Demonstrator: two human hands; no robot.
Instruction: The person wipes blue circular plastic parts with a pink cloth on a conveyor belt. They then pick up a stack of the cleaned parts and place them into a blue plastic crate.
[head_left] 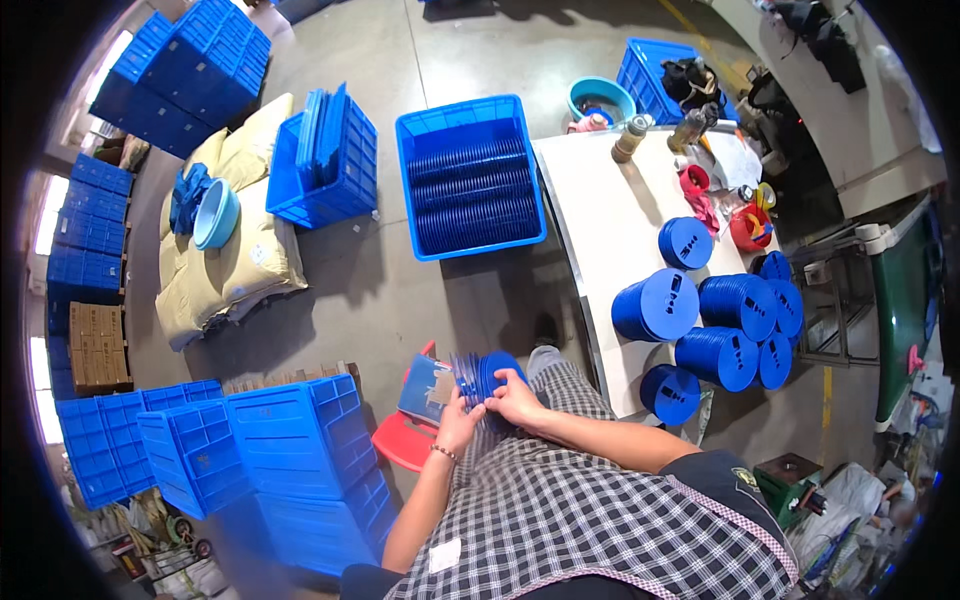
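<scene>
A short row of thin round blue discs (490, 367) is held on edge in front of my lap. My left hand (459, 421) grips its near left side, fingers bent and a beaded bracelet on the wrist. My right hand (515, 399) closes on the near right side, with fingertips almost meeting those of the left. The discs on the left of the row stand slightly apart; those on the right sit closer together. Their undersides are hidden by my hands and apron. Just left of the row is a blue-and-clear box-like thing (427, 388) on a red chair (403, 442).
A white table (622, 372) on the right carries several stacks of blue discs (668, 303), bottles and red cups. Ahead, a blue crate (522, 108) on the floor holds rows of discs. Tall blue crates (297, 428) stand at the left, near pale sacks (247, 262).
</scene>
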